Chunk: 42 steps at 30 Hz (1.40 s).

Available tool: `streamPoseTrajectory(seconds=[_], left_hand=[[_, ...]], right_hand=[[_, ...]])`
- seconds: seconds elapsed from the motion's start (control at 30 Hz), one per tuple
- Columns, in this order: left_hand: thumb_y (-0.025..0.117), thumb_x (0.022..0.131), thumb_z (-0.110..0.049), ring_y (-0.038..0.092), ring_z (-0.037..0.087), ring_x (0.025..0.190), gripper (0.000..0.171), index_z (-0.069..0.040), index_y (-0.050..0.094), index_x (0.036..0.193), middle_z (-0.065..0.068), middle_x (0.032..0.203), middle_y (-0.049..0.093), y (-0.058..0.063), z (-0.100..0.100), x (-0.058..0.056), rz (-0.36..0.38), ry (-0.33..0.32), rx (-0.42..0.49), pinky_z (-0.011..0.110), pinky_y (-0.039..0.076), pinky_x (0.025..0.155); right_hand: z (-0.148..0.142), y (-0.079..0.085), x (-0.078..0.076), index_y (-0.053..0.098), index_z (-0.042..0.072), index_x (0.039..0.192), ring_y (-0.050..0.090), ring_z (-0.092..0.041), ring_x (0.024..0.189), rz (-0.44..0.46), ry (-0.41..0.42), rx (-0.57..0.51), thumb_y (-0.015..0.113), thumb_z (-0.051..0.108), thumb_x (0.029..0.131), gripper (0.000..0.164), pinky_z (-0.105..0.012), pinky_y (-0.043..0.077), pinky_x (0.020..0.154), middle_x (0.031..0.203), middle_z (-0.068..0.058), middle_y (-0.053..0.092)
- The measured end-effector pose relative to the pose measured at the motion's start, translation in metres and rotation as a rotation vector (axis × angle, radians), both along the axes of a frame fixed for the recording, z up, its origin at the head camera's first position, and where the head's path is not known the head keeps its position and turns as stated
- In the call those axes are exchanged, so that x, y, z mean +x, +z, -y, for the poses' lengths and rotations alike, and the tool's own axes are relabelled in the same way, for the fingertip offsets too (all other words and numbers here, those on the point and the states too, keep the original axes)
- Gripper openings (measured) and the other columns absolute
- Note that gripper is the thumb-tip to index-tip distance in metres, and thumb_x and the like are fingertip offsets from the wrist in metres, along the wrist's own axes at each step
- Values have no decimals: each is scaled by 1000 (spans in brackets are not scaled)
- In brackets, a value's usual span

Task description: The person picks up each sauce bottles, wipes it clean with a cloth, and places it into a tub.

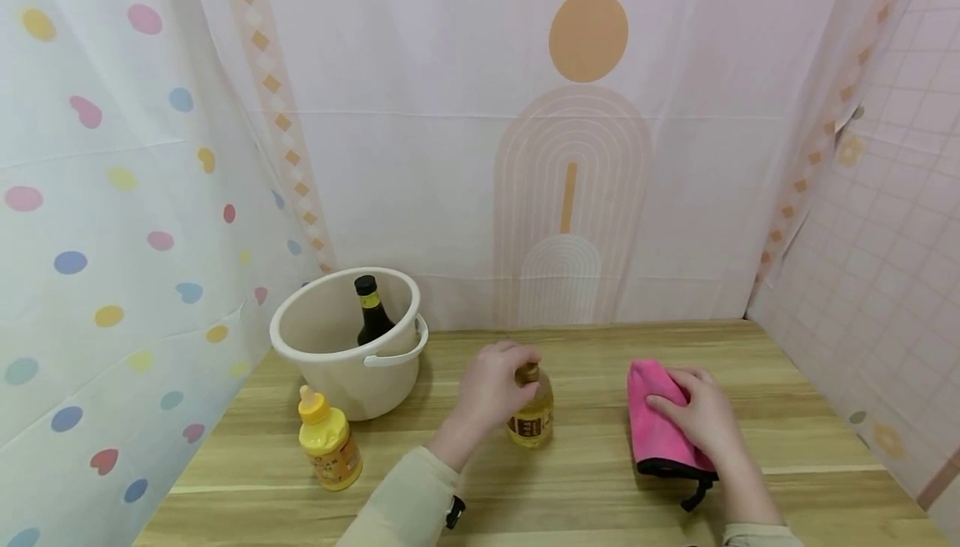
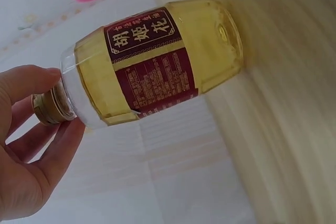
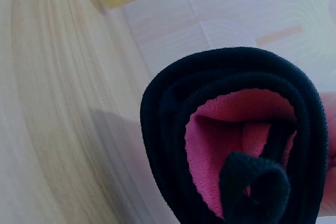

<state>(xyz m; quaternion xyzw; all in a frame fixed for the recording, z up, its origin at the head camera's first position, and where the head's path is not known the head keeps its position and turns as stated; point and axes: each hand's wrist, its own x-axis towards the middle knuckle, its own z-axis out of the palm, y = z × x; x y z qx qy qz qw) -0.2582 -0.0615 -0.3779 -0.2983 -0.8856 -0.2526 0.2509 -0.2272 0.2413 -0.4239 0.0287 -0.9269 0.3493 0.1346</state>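
Note:
My left hand (image 1: 491, 388) grips the neck of a bottle of yellow cooking oil (image 1: 532, 414), fingers and thumb around it just below the gold cap (image 2: 52, 106). The bottle stands upright on the wooden table, and its dark red label (image 2: 152, 61) faces the left wrist camera. To the right, my right hand (image 1: 697, 414) holds a rolled pink cloth (image 1: 654, 414) with black edging, the thumb lying across its front. In the right wrist view the cloth's black-trimmed end (image 3: 236, 59) shows its pink inside and a black loop (image 3: 254, 182).
At the left back stands a cream bucket (image 1: 300, 347) with its handle hanging down and a dark, black-capped bottle (image 1: 372, 313) inside. A yellow squeeze bottle (image 1: 330, 447) stands in front of it. Curtains (image 1: 420, 197) rise behind and beside the wooden table (image 1: 592, 497).

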Motion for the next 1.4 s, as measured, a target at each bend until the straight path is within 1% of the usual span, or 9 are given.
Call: streamPoseTrajectory(seconds=[0.13,0.47,0.73,0.9,1.0,1.13,1.23,1.3,1.4], left_hand=[[88,71,-9,65,20,86,30,-8,75,98,3,95,71,15,8,2,-45,-40,22,35,54,77],[85,70,-2,64,17,79,28,-6,75,96,1,86,71,73,40,5,-137,-105,66,33,55,72],[83,74,-5,66,19,79,30,-5,74,103,5,94,72,119,80,15,-152,26,69,33,56,69],[80,75,3,68,23,79,29,1,73,103,11,94,72,141,107,19,-181,17,155,36,59,68],[80,74,4,67,22,76,28,1,73,101,10,90,72,152,122,20,-258,44,160,33,58,65],[79,75,1,65,20,73,26,-2,75,100,9,87,72,165,142,23,-328,125,132,17,51,66],[78,76,-1,66,23,72,26,-2,75,101,11,87,72,173,156,23,-340,179,128,7,42,66],[78,76,-3,67,26,73,26,-2,75,102,12,89,72,178,164,21,-336,223,117,7,41,67],[77,78,-6,68,29,75,27,-3,75,105,13,90,72,181,176,18,-302,287,95,21,49,68]], right_hand=[[-1,0,0,58,-6,131,54,-45,110,10,-2,-5,75,27,90,56,-59,45,90,126,-30,52],[-3,2,1,56,-6,133,54,-46,111,24,-10,-12,74,29,90,58,-60,45,90,128,-30,51],[-4,3,2,57,-6,133,54,-45,109,21,-7,-19,74,31,90,59,-59,46,88,127,-30,51],[-5,3,3,57,-7,132,54,-47,111,3,-7,-8,74,27,90,57,-61,44,91,126,-31,52],[-5,2,2,57,-7,132,53,-47,112,5,-6,-7,74,28,90,57,-62,44,91,126,-31,52],[-6,1,2,57,-7,132,53,-48,113,11,-7,-2,74,28,90,57,-63,43,92,128,-32,51],[-6,2,4,56,-8,132,52,-49,114,13,-9,2,74,28,90,58,-63,43,93,128,-32,51],[-6,3,4,56,-8,132,52,-49,114,14,-11,3,74,28,90,58,-64,42,93,128,-32,51],[-7,3,5,56,-8,132,52,-49,114,15,-12,3,74,28,90,58,-64,42,93,128,-32,51]])
